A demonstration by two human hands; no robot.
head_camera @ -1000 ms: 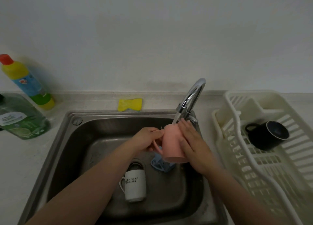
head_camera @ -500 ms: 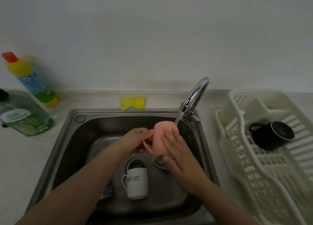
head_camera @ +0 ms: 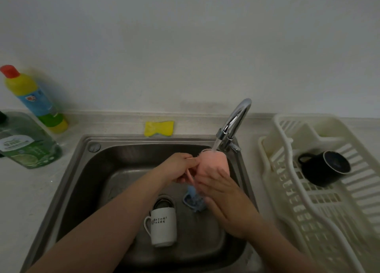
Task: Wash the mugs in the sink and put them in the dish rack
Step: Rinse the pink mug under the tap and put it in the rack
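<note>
The left hand (head_camera: 176,167) is gripping the wet, likely slippery pink mug (head_camera: 211,165) by its handle under the tap (head_camera: 232,126) while the flat, open right hand (head_camera: 224,192) is rubbing its side.

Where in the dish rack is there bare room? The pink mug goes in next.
The dish rack is bare along its whole near stretch, in front of the black mug lying on its side. The far corner behind that mug looks bare too. The middle by the black mug is the only crowded part.

Single head-worn wide-angle view, facing forward and down, close over sink (head_camera: 67,182), wall behind.
</note>
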